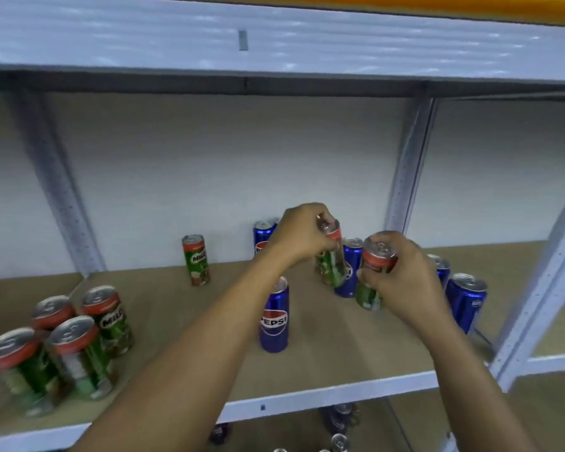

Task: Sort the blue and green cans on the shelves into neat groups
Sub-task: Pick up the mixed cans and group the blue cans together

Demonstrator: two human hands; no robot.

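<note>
Nearest me, four green-and-red aluminium Milo cans (69,340) stand grouped at the front left of the tan shelf board (183,360). One tall blue Pepsi can (274,316) stands alone mid-shelf, under my forearms. My right hand (402,282) has its fingers curled round a green can (374,275) near the top; my left hand (302,238) grips a second green can (331,265) by its upper end. Both cans sit among blue ones: a blue can (351,267) stands between them, more blue cans (463,300) to the right and one behind (262,236). A lone green can (196,260) stands further back left.

Risk, as I judge it: lifting out both at once could knock the blue can between them, and either forearm swinging left may topple the lone Pepsi.
</note>
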